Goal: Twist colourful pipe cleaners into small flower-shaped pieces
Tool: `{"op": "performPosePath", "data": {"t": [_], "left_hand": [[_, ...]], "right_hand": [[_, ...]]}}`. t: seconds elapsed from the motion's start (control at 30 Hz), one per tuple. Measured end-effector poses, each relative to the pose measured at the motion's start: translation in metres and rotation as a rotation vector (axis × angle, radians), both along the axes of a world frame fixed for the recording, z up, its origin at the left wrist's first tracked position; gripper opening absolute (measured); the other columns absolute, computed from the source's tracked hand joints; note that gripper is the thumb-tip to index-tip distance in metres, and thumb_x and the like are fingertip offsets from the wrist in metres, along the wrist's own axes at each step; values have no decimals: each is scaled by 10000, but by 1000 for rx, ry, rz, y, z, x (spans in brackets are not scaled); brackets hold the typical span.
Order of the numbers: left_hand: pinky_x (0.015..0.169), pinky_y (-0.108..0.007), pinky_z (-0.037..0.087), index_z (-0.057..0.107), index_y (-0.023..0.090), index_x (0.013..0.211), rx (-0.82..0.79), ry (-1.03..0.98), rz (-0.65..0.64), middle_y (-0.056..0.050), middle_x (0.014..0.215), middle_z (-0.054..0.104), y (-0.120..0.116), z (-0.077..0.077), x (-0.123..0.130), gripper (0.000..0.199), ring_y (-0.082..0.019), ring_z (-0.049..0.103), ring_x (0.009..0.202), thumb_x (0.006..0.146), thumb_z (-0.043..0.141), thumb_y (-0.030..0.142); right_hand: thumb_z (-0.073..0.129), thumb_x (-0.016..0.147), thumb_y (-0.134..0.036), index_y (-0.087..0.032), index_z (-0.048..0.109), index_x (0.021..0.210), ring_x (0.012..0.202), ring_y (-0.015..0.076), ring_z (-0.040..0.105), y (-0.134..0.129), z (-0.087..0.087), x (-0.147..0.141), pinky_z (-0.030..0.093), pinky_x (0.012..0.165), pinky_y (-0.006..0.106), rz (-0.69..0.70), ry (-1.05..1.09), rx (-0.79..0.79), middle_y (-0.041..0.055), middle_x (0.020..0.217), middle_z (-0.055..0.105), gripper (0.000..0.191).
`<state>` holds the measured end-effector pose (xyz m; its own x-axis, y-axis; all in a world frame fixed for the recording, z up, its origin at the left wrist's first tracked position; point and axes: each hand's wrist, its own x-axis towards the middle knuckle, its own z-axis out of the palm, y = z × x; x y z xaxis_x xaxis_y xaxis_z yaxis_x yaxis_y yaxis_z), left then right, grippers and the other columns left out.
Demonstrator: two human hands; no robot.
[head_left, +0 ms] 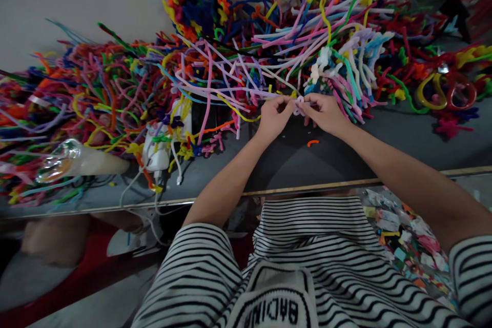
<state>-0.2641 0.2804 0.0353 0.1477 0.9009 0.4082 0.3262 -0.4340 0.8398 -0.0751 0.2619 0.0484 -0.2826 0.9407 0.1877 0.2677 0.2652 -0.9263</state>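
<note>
Above the dark table [307, 164], my left hand [275, 117] and my right hand [325, 113] meet at a small pale pink-lilac looped pipe-cleaner piece [299, 105]. Thumb and fingers of each hand pinch it from either side. Its loops show between the fingertips; the rest is hidden by them. A short curved orange piece [313, 142] lies on the table just below my hands. Behind them, long lilac and pink pipe cleaners [230, 95] spread out, and a bunch of white and blue shaped pieces [326, 64] sits close behind my right hand.
Heaped colourful pipe cleaners [111, 82] line the table's back and left. At the left are a clear-wrapped cup-like object [100, 161] and a white charger [156, 151] with cables. Yellow-and-red-handled scissors [446, 95] lie at the right. The table's front edge [334, 184] runs below my forearms.
</note>
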Motion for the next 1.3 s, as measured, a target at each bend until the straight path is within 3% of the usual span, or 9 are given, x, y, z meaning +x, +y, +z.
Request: {"op": "performPosePath", "data": {"t": [0.13, 0.23, 0.33, 0.4, 0.47, 0.53, 0.6, 0.93, 1.3], "left_hand": [[672, -250, 506, 677, 182, 730, -60, -14, 33, -2, 708, 693, 1, -2, 1, 239, -105, 591, 660, 921, 654, 324], [543, -239, 443, 623, 191, 643, -224, -65, 17, 25, 529, 530, 6, -9, 0, 321, -83, 459, 502, 926, 651, 340], [478, -238, 404, 588, 202, 619, -304, -47, -27, 38, 465, 432, 10, -13, -3, 405, -74, 372, 428, 974, 608, 395], [576, -263, 507, 644, 196, 699, -167, 70, -51, -1, 564, 584, 11, -9, -7, 374, -107, 525, 520, 994, 587, 418], [770, -306, 578, 725, 185, 875, 45, 271, -77, -58, 818, 756, 9, -3, -12, 291, -161, 690, 758, 1002, 583, 406], [895, -340, 573, 752, 178, 1045, 189, 470, -88, -102, 1056, 803, 9, 1, -17, 266, -211, 741, 964, 1011, 582, 380], [914, -349, 568, 752, 179, 1128, 235, 590, -79, -120, 1145, 802, 11, 2, -21, 283, -238, 752, 1040, 1027, 575, 376], [902, -330, 584, 764, 195, 1184, 375, 754, -191, -124, 1159, 813, 17, 2, -32, 310, -233, 771, 1080, 1052, 560, 387], [975, -354, 593, 769, 254, 1233, 354, 565, -212, -92, 1169, 822, 22, -6, -31, 278, -216, 775, 1114, 1024, 623, 366]], "right_hand": [[635, 941, -652, -215, 672, 917, 606, 189, 638, -1, 0, -2, 491, 592, 328, -51, -127, 139, 42, 698, 686, 439], [655, 946, -513, -206, 681, 898, 772, 232, 683, 1, -4, -4, 509, 728, 363, -104, -237, 335, 86, 849, 738, 311], [664, 930, -431, -204, 694, 905, 813, 247, 693, 5, -8, -4, 507, 771, 380, -88, -245, 407, 103, 921, 758, 231], [666, 932, -450, -201, 702, 908, 730, 229, 689, 7, -10, -3, 506, 729, 370, -76, -197, 355, 88, 852, 750, 252], [666, 936, -517, -199, 709, 915, 614, 203, 665, 9, -10, -1, 497, 662, 352, -70, -145, 246, 58, 744, 723, 321], [666, 928, -594, -198, 711, 915, 541, 187, 643, 10, -10, 1, 482, 610, 337, -60, -118, 156, 35, 668, 694, 399], [667, 915, -643, -196, 711, 907, 528, 186, 644, 10, -9, 2, 475, 586, 331, -54, -121, 123, 30, 643, 684, 450], [634, 954, -563, -205, 712, 937, 537, 175, 637, 13, -12, 3, 460, 588, 318, 13, -191, 119, 18, 633, 689, 367], [601, 963, -616, -220, 667, 935, 498, 165, 576, 12, -12, 5, 441, 589, 325, 37, -136, 106, -25, 549, 602, 402]]}}
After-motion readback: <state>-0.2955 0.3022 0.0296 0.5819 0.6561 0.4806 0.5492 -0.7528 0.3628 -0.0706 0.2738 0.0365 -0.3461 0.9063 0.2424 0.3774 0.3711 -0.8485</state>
